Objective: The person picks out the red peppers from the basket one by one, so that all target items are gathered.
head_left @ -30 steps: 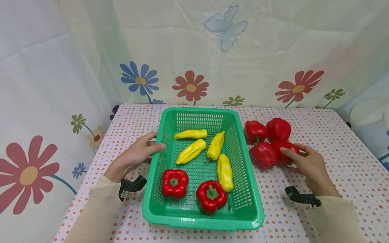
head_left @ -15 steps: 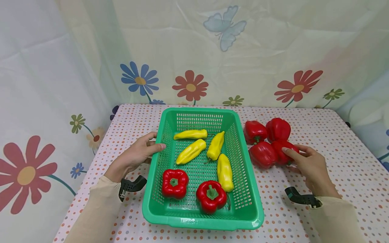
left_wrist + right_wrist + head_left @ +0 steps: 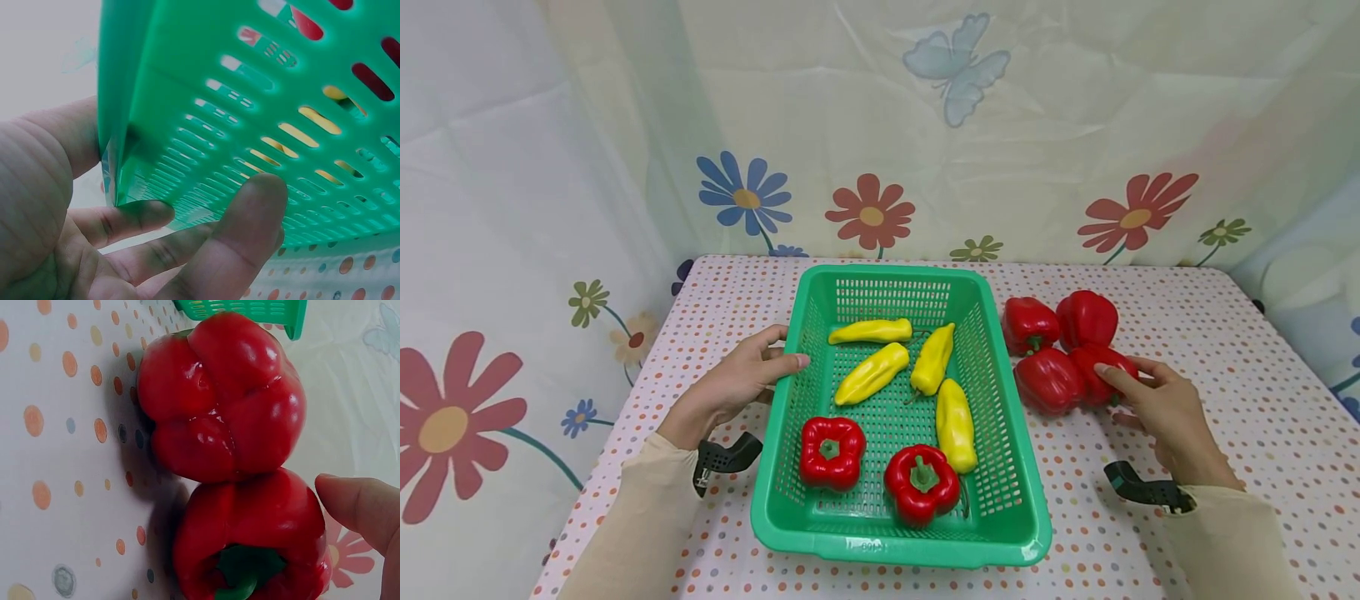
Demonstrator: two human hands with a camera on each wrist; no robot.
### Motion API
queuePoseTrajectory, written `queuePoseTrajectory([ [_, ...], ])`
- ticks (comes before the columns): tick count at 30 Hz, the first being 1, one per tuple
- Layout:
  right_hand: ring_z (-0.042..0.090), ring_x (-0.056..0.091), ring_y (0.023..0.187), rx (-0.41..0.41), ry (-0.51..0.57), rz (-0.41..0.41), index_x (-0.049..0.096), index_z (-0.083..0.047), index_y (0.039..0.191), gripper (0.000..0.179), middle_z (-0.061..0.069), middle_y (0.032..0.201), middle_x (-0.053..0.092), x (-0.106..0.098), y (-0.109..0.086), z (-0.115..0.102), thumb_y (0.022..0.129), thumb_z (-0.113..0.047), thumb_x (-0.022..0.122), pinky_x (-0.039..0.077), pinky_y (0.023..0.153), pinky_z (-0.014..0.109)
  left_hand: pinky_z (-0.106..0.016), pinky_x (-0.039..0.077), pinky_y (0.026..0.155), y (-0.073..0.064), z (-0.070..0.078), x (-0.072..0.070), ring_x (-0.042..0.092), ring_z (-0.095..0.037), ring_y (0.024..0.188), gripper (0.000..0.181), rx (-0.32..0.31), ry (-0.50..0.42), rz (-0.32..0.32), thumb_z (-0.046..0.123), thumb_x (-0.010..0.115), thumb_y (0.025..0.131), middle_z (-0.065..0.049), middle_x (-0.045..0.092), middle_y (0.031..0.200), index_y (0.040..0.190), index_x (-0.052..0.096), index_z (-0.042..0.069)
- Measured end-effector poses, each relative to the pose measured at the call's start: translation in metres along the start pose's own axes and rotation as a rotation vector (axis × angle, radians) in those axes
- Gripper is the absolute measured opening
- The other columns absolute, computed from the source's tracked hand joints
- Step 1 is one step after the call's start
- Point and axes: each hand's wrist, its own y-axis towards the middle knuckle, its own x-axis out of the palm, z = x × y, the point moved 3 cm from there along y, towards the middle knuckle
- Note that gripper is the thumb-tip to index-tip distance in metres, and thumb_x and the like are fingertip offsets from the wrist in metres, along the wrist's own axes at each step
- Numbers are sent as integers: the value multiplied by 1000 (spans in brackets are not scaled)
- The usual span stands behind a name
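My left hand (image 3: 730, 383) grips the left rim of a green plastic basket (image 3: 895, 548). Its thumb lies over the rim, and the fingers (image 3: 250, 231) are outside the slotted wall. At the right, my right hand (image 3: 1172, 417) holds a red bell pepper (image 3: 1093, 371) that sits on the table, with the thumb across its top. In the right wrist view this bell pepper (image 3: 256, 509) shows its green stem and touches another bell pepper (image 3: 219, 400). The other fingers' contact is mostly hidden. Inside the basket are two red bell peppers (image 3: 832, 467) and several yellow peppers (image 3: 871, 375).
Close to the held one, three more red bell peppers (image 3: 1032, 323) stand right of the basket. A dotted cloth covers the table (image 3: 1247, 358). Behind it hangs a flowered curtain (image 3: 1037, 150). Each wrist wears a black camera mount (image 3: 727, 456).
Both hands, the basket and the peppers stay practically in place. Only the curtain at the left shifts slightly leftward.
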Motion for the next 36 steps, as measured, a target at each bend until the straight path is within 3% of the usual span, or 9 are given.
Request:
queuePoseTrajectory([
  [6, 54, 44, 135, 0, -44, -5, 15, 0, 165, 94, 38, 162, 25, -1, -4, -1, 102, -55, 57, 59, 63, 22, -53, 66, 75, -2, -1, 0, 78, -36, 91, 51, -5, 4, -5, 16, 58, 107, -32, 66, 124, 152, 40, 0],
  [9, 56, 38, 138, -3, -66, 8, 14, -3, 166, 93, 37, 164, 22, -5, -8, -7, 102, -55, 56, 61, 82, 41, -52, 66, 76, -2, 0, 0, 77, -35, 91, 51, -4, 10, -11, 17, 57, 107, -32, 66, 125, 152, 39, 1],
  [12, 59, 32, 141, -28, -72, 32, 14, -5, 166, 91, 36, 166, 19, -10, -13, -16, 102, -54, 56, 51, 100, 68, -52, 66, 76, 0, 1, -1, 77, -35, 91, 51, 1, 18, -15, 17, 57, 107, -32, 65, 126, 153, 39, 1],
  [15, 60, 27, 145, -81, -74, 54, 15, -8, 167, 89, 33, 167, 18, -11, -21, -29, 102, -53, 56, 42, 105, 78, -52, 66, 75, 1, 2, -2, 77, -35, 91, 51, 1, 23, -10, 18, 58, 107, -32, 66, 125, 152, 40, 2],
  [16, 60, 26, 146, -106, -82, 60, 16, -8, 167, 88, 32, 167, 19, -10, -24, -34, 102, -52, 57, 44, 104, 77, -53, 66, 75, 1, 3, -2, 77, -35, 90, 51, -1, 22, -9, 18, 58, 107, -32, 66, 124, 152, 40, 2],
  [19, 60, 28, 145, -188, -98, 56, 20, -9, 166, 85, 30, 167, 23, -8, -35, -49, 102, -50, 59, 64, 85, 48, -53, 66, 75, 2, 3, -2, 78, -35, 89, 49, -6, 12, -4, 18, 58, 107, -31, 67, 122, 151, 41, 3],
  [23, 59, 36, 140, -308, -112, 13, 27, -10, 165, 82, 30, 164, 31, -1, -51, -72, 102, -48, 63, 50, 61, 10, -53, 66, 75, 3, 3, -2, 78, -35, 89, 48, -4, -1, -3, 18, 59, 107, -31, 67, 122, 150, 42, 3],
  [31, 40, 52, 129, -574, -126, -238, 43, -10, 157, 62, 19, 151, 49, 27, -85, -108, 103, -27, 68, 59, 77, 15, -53, 66, 75, 4, 3, -2, 78, -34, 89, 48, -15, -8, 6, 17, 59, 106, -31, 67, 122, 149, 43, 3],
  [36, 37, 64, 120, -626, -178, -480, 52, -6, 149, 57, 18, 142, 59, 54, -103, -121, 99, -24, 73, 66, 79, 33, -53, 65, 75, 3, 1, -1, 78, -33, 90, 47, -24, -19, 8, 16, 60, 106, -31, 66, 123, 148, 43, 3],
])
